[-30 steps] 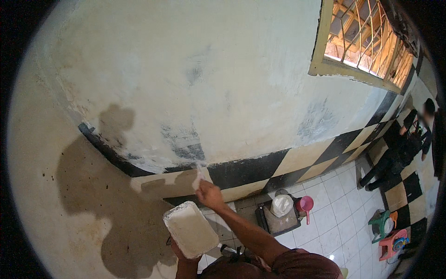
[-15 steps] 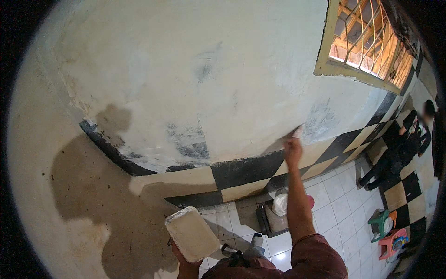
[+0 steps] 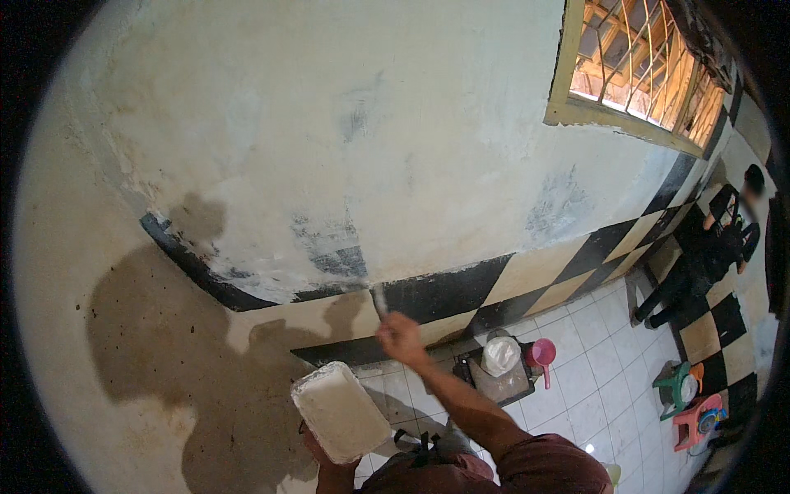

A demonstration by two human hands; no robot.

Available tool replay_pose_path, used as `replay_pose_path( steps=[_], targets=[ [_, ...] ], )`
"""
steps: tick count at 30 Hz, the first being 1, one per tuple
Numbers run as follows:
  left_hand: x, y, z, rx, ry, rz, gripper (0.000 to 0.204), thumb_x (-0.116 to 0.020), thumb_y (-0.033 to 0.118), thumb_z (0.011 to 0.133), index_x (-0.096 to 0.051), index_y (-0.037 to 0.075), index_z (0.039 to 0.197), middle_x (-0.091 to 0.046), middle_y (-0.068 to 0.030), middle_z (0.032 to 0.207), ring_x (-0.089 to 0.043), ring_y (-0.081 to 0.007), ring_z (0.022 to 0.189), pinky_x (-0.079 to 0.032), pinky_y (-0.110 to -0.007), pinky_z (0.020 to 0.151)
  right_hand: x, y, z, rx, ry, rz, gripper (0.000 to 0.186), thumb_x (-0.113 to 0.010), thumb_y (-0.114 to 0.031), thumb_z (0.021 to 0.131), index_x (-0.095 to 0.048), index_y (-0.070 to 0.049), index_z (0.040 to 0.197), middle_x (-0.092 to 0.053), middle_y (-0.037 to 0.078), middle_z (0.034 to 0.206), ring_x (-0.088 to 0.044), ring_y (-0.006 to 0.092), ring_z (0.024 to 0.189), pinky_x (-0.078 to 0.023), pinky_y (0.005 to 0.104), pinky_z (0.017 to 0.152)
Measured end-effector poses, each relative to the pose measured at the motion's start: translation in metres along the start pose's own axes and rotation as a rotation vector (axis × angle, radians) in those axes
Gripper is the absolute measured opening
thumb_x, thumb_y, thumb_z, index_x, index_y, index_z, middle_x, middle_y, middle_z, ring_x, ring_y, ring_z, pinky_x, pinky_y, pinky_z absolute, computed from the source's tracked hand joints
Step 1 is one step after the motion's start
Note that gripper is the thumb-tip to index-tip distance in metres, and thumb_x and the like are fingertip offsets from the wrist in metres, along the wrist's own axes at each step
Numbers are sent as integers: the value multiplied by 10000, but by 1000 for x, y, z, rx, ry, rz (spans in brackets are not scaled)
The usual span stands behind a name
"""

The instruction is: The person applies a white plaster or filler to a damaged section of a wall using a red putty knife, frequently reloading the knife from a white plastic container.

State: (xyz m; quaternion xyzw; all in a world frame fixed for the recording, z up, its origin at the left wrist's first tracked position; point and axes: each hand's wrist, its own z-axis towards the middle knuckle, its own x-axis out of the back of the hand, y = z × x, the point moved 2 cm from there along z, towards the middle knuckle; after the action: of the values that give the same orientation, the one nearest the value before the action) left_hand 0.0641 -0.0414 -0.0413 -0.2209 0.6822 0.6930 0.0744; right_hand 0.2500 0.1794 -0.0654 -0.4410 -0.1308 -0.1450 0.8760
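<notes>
My right hand grips a pale, blurred hand tool, its far end at the boundary between the patchy white wall and the checkered black-and-cream band. Below it, my left hand holds a shallow rectangular container of whitish material, with a crusted white rim. The fingers under the container are partly hidden. White smears and grey scuffed patches cover the wall just above the band, left of my right hand.
A dark platform on the tiled floor carries a white bag, beside a pink dipper. A person in dark clothes stands by the right wall, near green and red stools. A barred window is upper right.
My right hand swung up and right toward the patch below the window, then came back down and left to the band's edge. The container in my left hand stayed nearly in place.
</notes>
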Motion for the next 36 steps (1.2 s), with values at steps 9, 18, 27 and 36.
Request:
replay_pose_path(
  steps=[9,18,27,36],
  targets=[
    [10,-4,-13,153,59,-469,531,-325,472,1013,-402,151,1428,-539,-81,1362,-574,-301,1190,-508,-512,947,256,132,30,-310,739,-758,112,-612,-58,855,-563,-3,771,-555,169,665,-575,293,609,-461,385,605],
    [8,1,-20,55,29,-381,525,-337,462,1014,-407,139,1422,-550,-95,1350,-574,-294,1195,-513,-528,940,10,84,55,-310,236,-92,127,-690,-110,797,-634,-58,898,-664,150,839,-662,356,755,-520,421,658],
    [-25,20,-7,299,99,-818,599,-398,558,959,-447,163,1407,-564,-89,1336,-588,-335,1163,-498,-556,945,-28,36,-15,-479,187,509,133,-580,-81,881,-535,-8,780,-619,114,733,-622,238,624,-495,382,553],
    [-43,25,-4,348,-18,-842,604,-396,566,958,-446,169,1412,-553,-88,1346,-581,-349,1168,-486,-564,955,68,111,98,-783,1004,1070,99,-512,-67,899,-534,-40,807,-586,71,764,-553,204,604,-471,342,531]
  ],
)
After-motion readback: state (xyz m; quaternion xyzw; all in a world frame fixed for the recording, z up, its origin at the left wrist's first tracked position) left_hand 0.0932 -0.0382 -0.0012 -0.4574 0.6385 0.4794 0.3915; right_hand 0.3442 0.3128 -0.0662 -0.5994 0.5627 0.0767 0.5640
